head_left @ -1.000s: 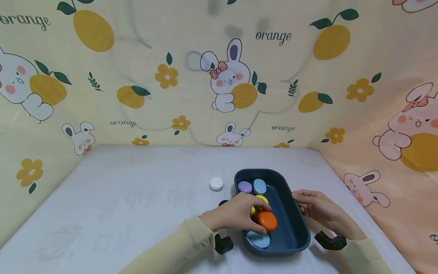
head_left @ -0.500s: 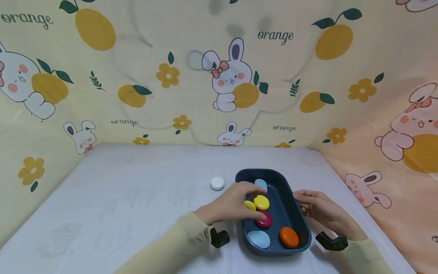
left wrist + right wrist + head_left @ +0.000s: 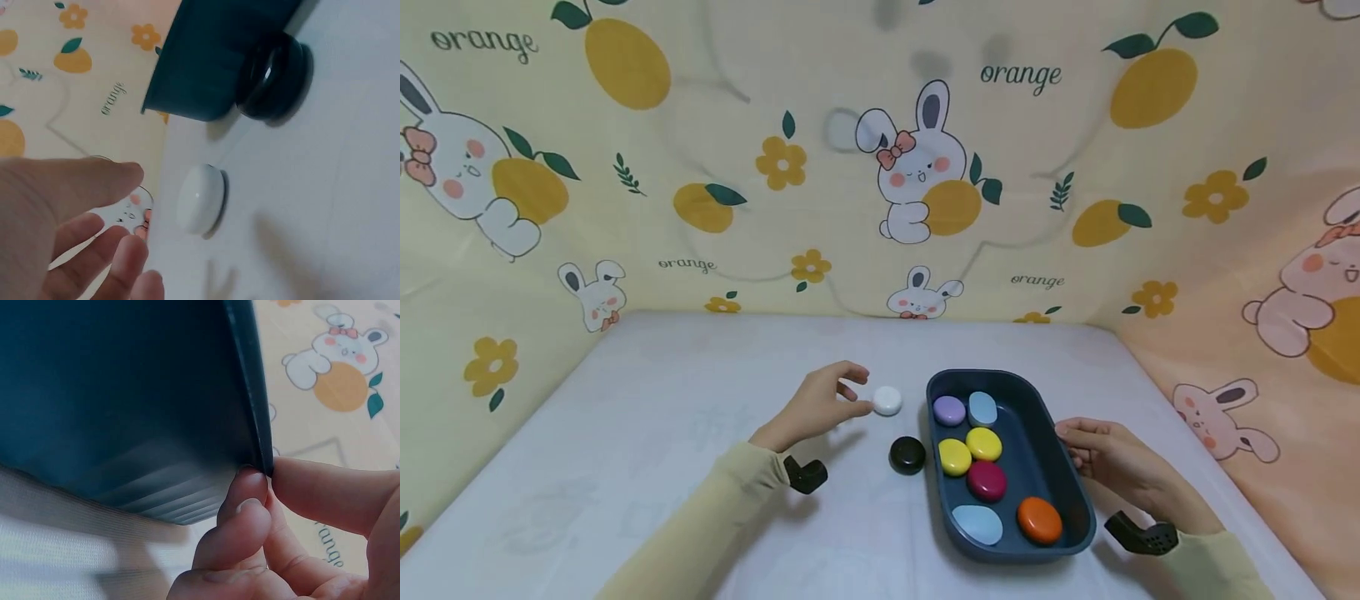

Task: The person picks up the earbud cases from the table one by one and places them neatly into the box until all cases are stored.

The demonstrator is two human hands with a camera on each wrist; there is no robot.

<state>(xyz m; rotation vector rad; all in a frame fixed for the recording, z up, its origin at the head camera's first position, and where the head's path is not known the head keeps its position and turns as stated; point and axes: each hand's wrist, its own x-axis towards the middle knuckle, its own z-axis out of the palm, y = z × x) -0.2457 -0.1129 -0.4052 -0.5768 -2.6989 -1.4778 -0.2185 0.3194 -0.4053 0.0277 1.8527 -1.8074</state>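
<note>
My left hand (image 3: 812, 404) reaches over the cloth beside a glossy white round piece (image 3: 887, 401), thumb and fingers spread apart with nothing held. In the left wrist view, a gap shows between the thumb and this white piece (image 3: 201, 200). Closer to me sits a black round piece (image 3: 907, 456), just left of a dark blue tray (image 3: 1030, 450). My right hand (image 3: 1120, 458) pinches the tray's right rim between thumb and index finger, seen closely in the right wrist view. Inside lie a magenta piece (image 3: 987, 481), an orange piece (image 3: 1040, 521) and several others.
Along the tray's left side are a purple piece (image 3: 949, 410), two light blue pieces and two yellow pieces. White cloth (image 3: 685, 433) covers the table. A printed curtain (image 3: 820, 75) with rabbits and oranges rises behind and on both sides.
The left hand let go of the orange piece at the tray's lower right, passed over the magenta piece, and moved left out of the tray to the white piece. The right hand stays at the rim.
</note>
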